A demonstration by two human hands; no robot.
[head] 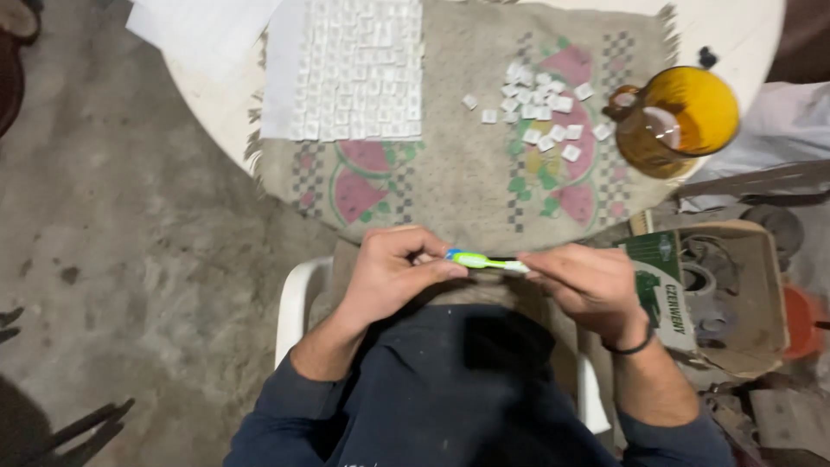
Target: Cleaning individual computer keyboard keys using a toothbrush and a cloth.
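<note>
A green and white toothbrush [484,261] lies level between both hands above my lap. My left hand [393,272] pinches its left end with thumb and fingers; something small may sit under the fingertips, too hidden to tell. My right hand [588,281] grips the right end. On the round white table [743,35] lies a cloth mat [458,190] with a watermelon print. A white sheet [359,69] on the mat carries small white tiles in tidy rows. Loose white tiles [540,108] lie scattered on the mat to the right.
An amber glass jug [679,117] stands at the table's right edge. An open cardboard box [726,294] with metal parts sits on the floor at my right. I sit on a white plastic chair [298,298]. Bare concrete floor [130,242] is at the left.
</note>
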